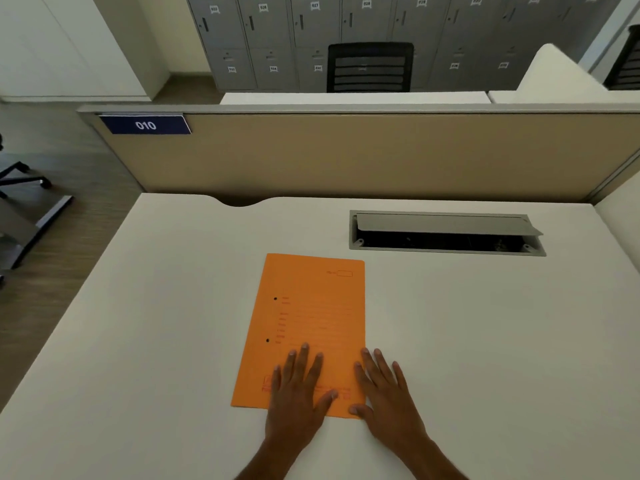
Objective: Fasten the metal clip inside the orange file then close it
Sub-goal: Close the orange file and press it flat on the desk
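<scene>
The orange file (311, 313) lies closed and flat on the white desk (138, 341), its printed cover facing up and two small dark holes near its left edge. My left hand (298, 393) rests palm down on the file's lower part with the fingers spread. My right hand (384, 389) lies flat beside it, fingers apart, touching the file's lower right edge and corner. The metal clip is hidden inside the file.
An open grey cable box (446, 233) is set into the desk at the back right. A tan partition (346, 157) with a blue "010" sign (145, 125) closes off the desk's far side. Beyond it stand a black chair (370, 67) and grey lockers.
</scene>
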Available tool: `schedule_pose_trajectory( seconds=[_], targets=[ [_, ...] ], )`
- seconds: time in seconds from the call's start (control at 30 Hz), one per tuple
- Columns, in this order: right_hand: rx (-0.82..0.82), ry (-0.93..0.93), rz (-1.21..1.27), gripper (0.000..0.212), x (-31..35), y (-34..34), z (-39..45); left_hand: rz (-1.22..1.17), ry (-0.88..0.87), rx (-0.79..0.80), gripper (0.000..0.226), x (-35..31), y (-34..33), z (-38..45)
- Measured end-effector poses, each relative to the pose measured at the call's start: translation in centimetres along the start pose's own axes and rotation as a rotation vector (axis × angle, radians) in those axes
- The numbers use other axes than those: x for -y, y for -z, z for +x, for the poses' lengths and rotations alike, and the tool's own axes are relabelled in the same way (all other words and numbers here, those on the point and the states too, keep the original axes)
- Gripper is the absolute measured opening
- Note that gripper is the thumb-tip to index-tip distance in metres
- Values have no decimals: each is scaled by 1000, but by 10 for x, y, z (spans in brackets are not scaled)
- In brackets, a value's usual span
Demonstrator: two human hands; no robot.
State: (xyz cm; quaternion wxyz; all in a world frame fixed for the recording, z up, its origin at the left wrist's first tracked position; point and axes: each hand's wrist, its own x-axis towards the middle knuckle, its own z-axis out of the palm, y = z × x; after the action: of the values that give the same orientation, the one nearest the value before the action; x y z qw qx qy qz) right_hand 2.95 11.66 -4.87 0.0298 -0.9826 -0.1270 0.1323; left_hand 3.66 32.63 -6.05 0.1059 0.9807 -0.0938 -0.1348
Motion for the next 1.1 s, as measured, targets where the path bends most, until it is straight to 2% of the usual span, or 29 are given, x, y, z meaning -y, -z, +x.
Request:
schedule_pose_trajectory(
  seconds=[0.13,0.23,0.33,0.5,0.6,0.7,1.1],
  targets=[
    [-22,13,19,83,4,2,28,-29,11,-1,81,17,4,24],
    [-27,12,46,75,6,5,52,-27,14,-10,82,29,9,45],
    [-11,18,115,80,7,11,75,-30,6,-24,83,37,17,65],
    [1,0,109,83,2,18,113,-19,6,-19,86,50,27,101],
    [63,-38,106,85,-3,17,137,-3,4,-10,83,54,35,124],
    [98,-87,109,79,-4,27,154,-2,-1,-1,82,56,42,144],
    [83,-101,64,82,-15,46,204,14,12,-9,82,58,59,190]
  ],
)
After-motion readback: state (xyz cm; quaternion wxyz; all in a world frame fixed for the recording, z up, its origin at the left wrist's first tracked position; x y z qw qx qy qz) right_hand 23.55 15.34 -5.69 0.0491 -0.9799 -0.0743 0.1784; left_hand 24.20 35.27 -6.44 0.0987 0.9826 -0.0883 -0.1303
